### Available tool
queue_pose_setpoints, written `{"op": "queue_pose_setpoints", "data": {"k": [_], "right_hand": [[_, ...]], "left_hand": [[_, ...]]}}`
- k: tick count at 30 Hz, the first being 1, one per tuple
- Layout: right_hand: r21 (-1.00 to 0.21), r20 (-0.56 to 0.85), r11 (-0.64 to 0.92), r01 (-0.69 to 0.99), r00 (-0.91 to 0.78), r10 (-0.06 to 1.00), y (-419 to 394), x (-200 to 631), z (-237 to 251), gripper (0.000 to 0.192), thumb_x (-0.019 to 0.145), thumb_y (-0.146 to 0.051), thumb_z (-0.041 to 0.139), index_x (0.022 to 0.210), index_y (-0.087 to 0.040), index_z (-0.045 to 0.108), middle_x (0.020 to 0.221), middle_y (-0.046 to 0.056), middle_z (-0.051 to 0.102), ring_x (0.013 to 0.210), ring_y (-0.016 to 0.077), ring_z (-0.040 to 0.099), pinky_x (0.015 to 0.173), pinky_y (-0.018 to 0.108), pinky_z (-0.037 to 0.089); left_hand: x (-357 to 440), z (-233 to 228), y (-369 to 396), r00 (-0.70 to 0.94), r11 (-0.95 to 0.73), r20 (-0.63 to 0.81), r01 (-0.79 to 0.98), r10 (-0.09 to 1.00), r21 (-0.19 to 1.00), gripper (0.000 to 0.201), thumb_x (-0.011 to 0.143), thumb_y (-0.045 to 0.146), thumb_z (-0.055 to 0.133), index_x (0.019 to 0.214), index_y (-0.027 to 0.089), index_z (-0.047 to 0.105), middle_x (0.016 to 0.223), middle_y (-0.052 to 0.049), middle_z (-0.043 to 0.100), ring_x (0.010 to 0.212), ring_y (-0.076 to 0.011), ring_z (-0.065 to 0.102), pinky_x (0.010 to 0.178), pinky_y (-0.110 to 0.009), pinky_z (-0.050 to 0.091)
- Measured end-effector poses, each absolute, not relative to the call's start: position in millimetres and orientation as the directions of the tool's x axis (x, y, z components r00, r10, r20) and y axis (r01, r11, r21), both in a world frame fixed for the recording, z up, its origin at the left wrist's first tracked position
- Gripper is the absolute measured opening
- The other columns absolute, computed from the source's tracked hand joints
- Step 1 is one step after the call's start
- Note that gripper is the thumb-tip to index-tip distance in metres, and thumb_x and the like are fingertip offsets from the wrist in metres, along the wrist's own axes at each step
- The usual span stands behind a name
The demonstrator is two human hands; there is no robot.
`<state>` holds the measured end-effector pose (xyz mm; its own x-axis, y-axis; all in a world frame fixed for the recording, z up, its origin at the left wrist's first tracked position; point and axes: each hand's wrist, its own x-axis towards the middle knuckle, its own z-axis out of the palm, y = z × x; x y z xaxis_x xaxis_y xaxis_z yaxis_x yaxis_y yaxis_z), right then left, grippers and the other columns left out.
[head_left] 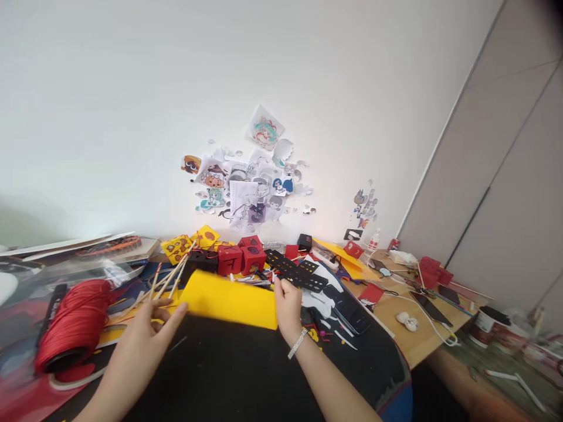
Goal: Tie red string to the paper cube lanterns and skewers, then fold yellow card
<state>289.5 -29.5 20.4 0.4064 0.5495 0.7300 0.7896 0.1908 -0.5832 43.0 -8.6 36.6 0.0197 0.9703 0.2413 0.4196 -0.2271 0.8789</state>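
A blank yellow sheet (231,299), paper or thin card, is stretched between my hands above the black work surface (211,369), slightly blurred. My right hand (288,305) pinches its right end, thumb up. At the left end, the thumb of my left hand (152,331) presses on the sheet's edge; the other fingers curl behind it. Thin wooden sticks (173,275) fan out just behind the left fingers; I cannot tell whether they touch the hand. Beyond the sheet stand red cubes (253,258) with cut-out patterns, and a black perforated card (294,269) lies past my right hand.
At left is a large spool of red cord (77,319) beside a black marker (51,310). Yellow patterned pieces (178,249) are heaped at the back. A phone (352,310) and paper scraps lie at right. A wooden table (396,305) adjoins, with a person's blurred arm (470,384) below.
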Motion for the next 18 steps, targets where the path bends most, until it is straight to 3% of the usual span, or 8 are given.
{"op": "queue_pose_setpoints", "data": {"k": [2,4,5,8,13,18], "right_hand": [[-0.635,0.743,0.187,0.749,0.527,0.412,-27.6,281.3,29.2,0.041,0.089,-0.039,0.034,0.052,-0.021,0.031,0.049,-0.004,0.035,0.047,0.0096,0.030,0.047,0.025,0.021],[-0.617,0.769,0.209,0.759,0.526,0.363,-26.7,264.5,34.0,0.040,0.090,-0.037,0.034,0.053,-0.021,0.035,0.050,-0.003,0.039,0.047,0.0102,0.033,0.048,0.025,0.022],[-0.580,0.792,0.227,0.782,0.476,0.383,-27.3,253.7,34.1,0.040,0.091,-0.035,0.033,0.053,-0.020,0.036,0.050,-0.003,0.040,0.047,0.0103,0.034,0.049,0.025,0.023],[-0.441,0.823,0.327,0.836,0.232,0.519,-34.6,220.7,26.6,0.039,0.089,-0.031,0.037,0.052,-0.020,0.039,0.050,-0.002,0.043,0.047,0.0102,0.038,0.050,0.025,0.023],[-0.441,0.700,0.509,0.739,-0.073,0.711,-51.0,197.4,12.7,0.026,0.084,-0.034,0.047,0.063,-0.018,0.051,0.056,-0.002,0.052,0.052,0.0101,0.048,0.050,0.021,0.029],[-0.645,0.565,0.566,0.514,-0.177,0.806,-55.8,201.4,18.3,0.013,0.079,-0.030,0.054,0.083,-0.018,0.055,0.070,-0.002,0.055,0.059,0.0102,0.050,0.055,0.020,0.038]], "left_hand": [[49.9,36.6,-10.0,0.049,-0.054,0.046,0.176,0.998,0.983,0.067,0.062,0.059,0.056,0.112,0.016,0.042,0.080,-0.005,0.060,0.067,-0.0239,0.060,0.056,-0.033,0.046],[61.4,28.8,-14.7,0.243,0.162,-0.140,-0.070,0.960,0.984,0.069,0.062,0.056,0.060,0.114,0.015,0.041,0.088,-0.011,0.062,0.076,-0.0257,0.062,0.062,-0.036,0.050],[67.5,22.9,-17.6,0.294,0.252,-0.198,-0.159,0.935,0.955,0.070,0.062,0.055,0.061,0.115,0.015,0.039,0.091,-0.013,0.062,0.077,-0.0265,0.063,0.063,-0.037,0.050],[80.2,6.5,-23.4,0.330,0.288,-0.171,-0.348,0.928,0.892,0.067,0.065,0.053,0.063,0.117,0.020,0.037,0.100,-0.015,0.062,0.084,-0.0258,0.064,0.073,-0.039,0.049],[76.1,9.1,-24.9,0.269,0.110,-0.004,-0.381,0.963,0.918,0.066,0.060,0.053,0.069,0.113,0.025,0.041,0.102,-0.009,0.065,0.094,-0.0262,0.063,0.078,-0.041,0.050],[68.7,24.5,-33.0,0.280,0.028,0.039,-0.232,0.959,0.972,0.049,0.057,0.049,0.073,0.091,0.020,0.054,0.086,-0.006,0.068,0.093,-0.0270,0.063,0.077,-0.036,0.053]]}}
